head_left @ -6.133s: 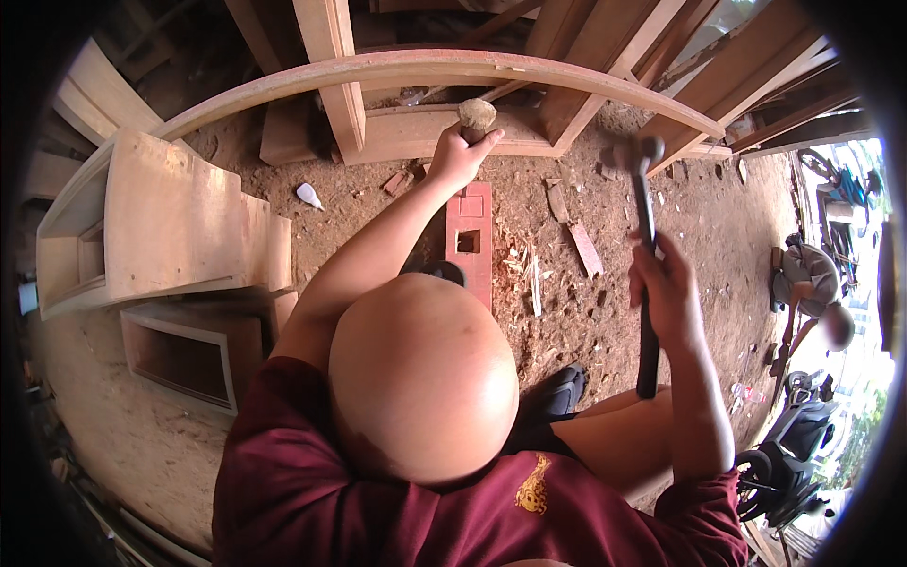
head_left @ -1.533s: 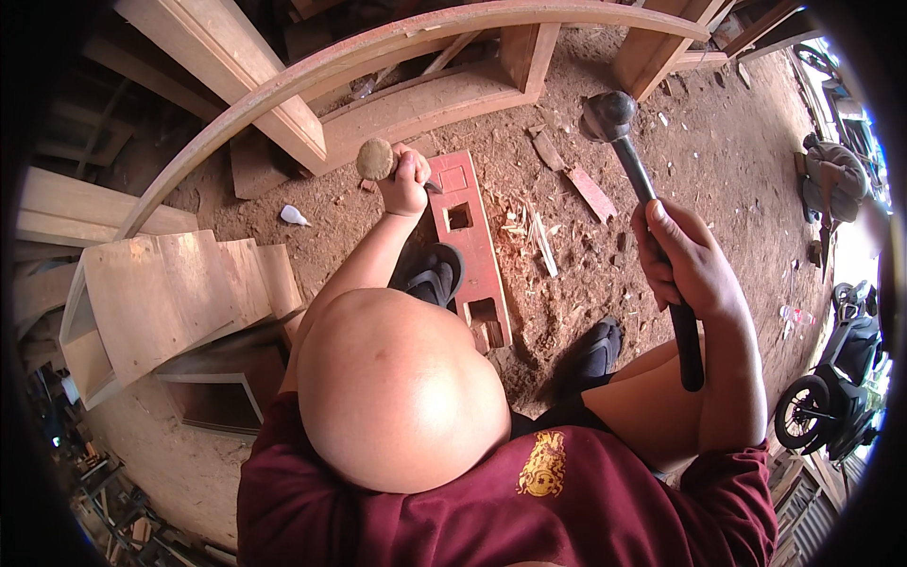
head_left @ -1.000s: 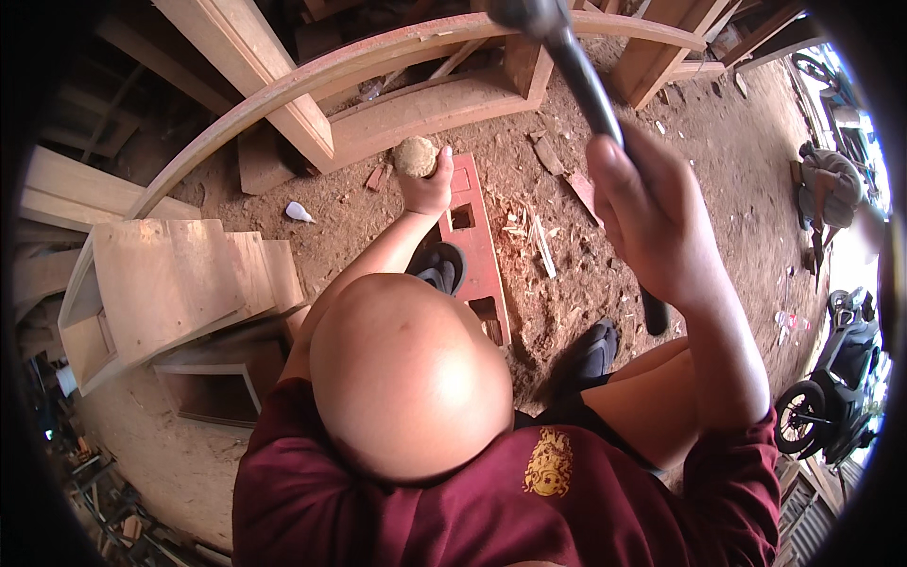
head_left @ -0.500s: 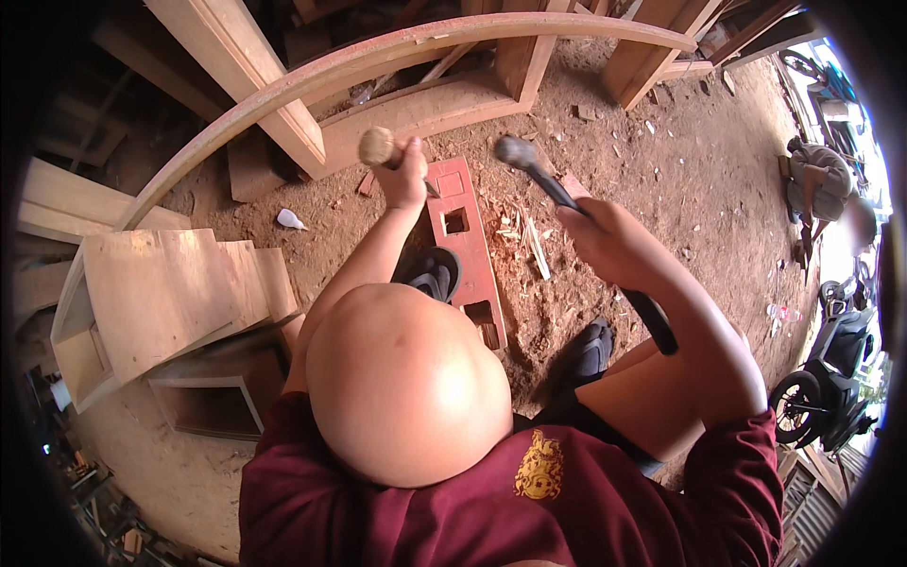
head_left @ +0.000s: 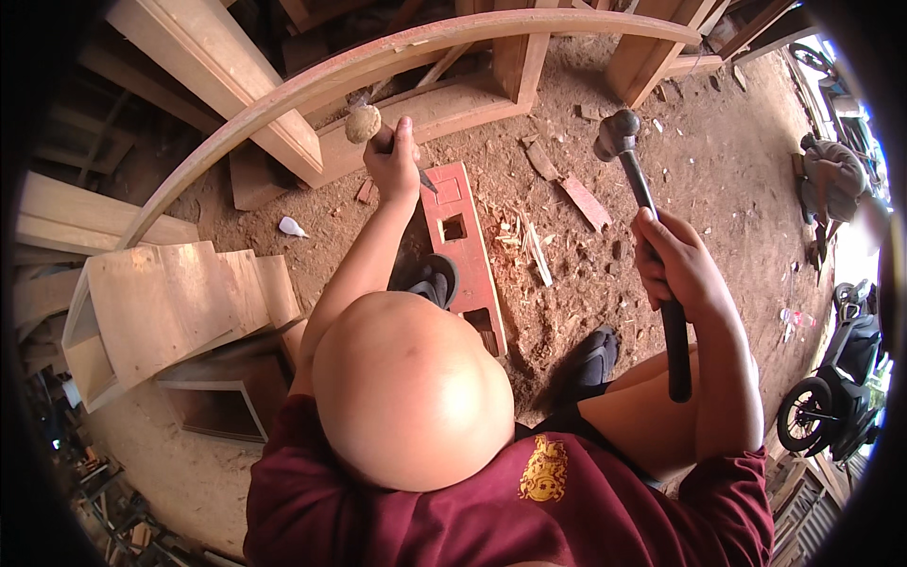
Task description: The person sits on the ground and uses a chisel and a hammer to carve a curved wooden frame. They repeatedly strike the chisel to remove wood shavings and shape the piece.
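Note:
My left hand [head_left: 393, 168] is wrapped round the handle of a chisel [head_left: 363, 124], whose rounded, worn butt end points up. Its blade shows below the fist, close to the far end of a reddish wooden block [head_left: 455, 253]. Cut into this block are a squarish through-hole near the middle, a larger opening at the near end, and a shallow marked rectangle at the far end. Off to the right, my right hand [head_left: 678, 260] grips a black-handled hammer [head_left: 645, 180], its dark head raised and well apart from the chisel.
Pale wood chips [head_left: 525, 244] lie beside the block on the dirt floor. A curved wooden rail [head_left: 406, 42] arches across the far side, before upright frames. Stacked plywood pieces [head_left: 179, 298] stand at left. A motorcycle [head_left: 831, 378] and a crouching person [head_left: 833, 180] are at right.
My right hand has swung the hammer rightward, away from the chisel. The left hand has shifted slightly, the chisel still in it near the block's far end.

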A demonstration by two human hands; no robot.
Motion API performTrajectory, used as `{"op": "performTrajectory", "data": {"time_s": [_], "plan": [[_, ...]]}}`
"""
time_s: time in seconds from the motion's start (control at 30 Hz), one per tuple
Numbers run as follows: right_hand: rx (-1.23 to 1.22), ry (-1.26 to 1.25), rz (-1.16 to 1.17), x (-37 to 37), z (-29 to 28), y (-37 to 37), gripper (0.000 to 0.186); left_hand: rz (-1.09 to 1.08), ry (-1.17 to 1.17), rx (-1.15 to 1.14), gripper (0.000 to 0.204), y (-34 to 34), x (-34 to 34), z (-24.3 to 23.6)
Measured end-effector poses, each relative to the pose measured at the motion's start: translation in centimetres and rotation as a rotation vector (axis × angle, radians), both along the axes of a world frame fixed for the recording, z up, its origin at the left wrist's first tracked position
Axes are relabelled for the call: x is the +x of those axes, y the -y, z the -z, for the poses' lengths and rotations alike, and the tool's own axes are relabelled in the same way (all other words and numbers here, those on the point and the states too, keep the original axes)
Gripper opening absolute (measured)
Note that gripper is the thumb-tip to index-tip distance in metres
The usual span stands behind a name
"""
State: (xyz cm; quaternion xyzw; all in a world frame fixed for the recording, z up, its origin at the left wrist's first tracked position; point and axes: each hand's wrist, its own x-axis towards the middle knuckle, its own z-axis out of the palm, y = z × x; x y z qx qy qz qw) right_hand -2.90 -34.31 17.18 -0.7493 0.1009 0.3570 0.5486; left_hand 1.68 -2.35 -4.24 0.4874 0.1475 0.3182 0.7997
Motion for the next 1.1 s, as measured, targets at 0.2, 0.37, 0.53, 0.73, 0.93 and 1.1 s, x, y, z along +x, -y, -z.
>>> {"op": "performTrajectory", "data": {"time_s": [0.2, 0.37, 0.53, 0.73, 0.93, 1.1], "plan": [[-0.039, 0.023, -0.006, -0.2, -0.1, 0.8, 0.03, 0.108, 0.049, 0.102, 0.011, 1.1, 0.5, 0.6], [-0.024, 0.028, -0.02, -0.3, -0.2, 0.8, 0.031, 0.183, 0.007, 0.189, 0.014, 1.8, 0.2, 1.0], [-0.015, 0.038, 0.014, -0.3, -0.5, 0.4, 0.03, 0.329, -0.093, 0.318, 0.016, 1.1, 0.1, 0.7], [-0.012, 0.011, 0.031, -0.4, -0.6, 0.0, 0.029, 0.305, -0.125, 0.175, 0.015, 1.4, 0.1, 0.7], [-0.014, 0.04, 0.002, -0.4, -0.6, 0.2, 0.03, 0.35, -0.002, -0.048, 0.017, 1.0, -0.5, 0.4], [-0.003, 0.041, 0.01, -0.3, -0.5, 0.3, 0.031, 0.444, -0.027, 0.375, 0.017, -0.3, -0.5, 1.4]]}}
